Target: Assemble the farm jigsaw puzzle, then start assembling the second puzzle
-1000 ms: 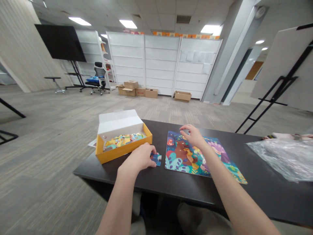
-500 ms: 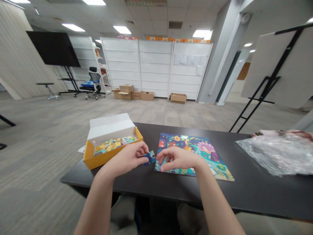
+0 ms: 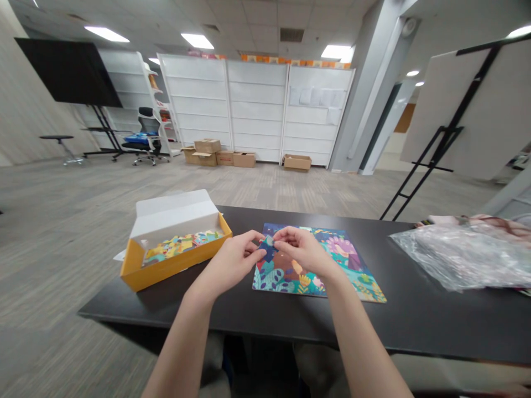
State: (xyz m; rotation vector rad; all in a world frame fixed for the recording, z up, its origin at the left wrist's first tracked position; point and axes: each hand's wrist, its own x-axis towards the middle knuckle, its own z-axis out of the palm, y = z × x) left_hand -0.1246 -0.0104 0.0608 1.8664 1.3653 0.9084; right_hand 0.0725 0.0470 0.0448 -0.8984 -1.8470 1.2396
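Note:
Between the thumb and fingers of my left hand point(image 3: 235, 261) is a small blue puzzle piece point(image 3: 269, 251), tilted above a colourful picture board point(image 3: 309, 284). My right hand point(image 3: 305, 253) pinches the same piece at its right edge, fingertips close to those of the left. The board lies flat on the dark table, showing plants, a purple figure and other bright shapes. Its upper left part is partly covered by both hands. Left of my left hand stands an open yellow box point(image 3: 176, 270) holding several colourful pieces point(image 3: 178, 247), its white lid raised at the back.
Clear plastic packaging point(image 3: 460, 257) lies on the right of the black table point(image 3: 415, 326). Beyond the table are cardboard boxes point(image 3: 207, 152), white shelving point(image 3: 257, 110), an office chair point(image 3: 145, 138), a large screen point(image 3: 68, 72) and a board on a black stand point(image 3: 440, 149).
My left hand has carried the puzzle piece right and up, over the picture board. The right hand has closed its fingers onto the piece's edge. The view has shifted slightly right.

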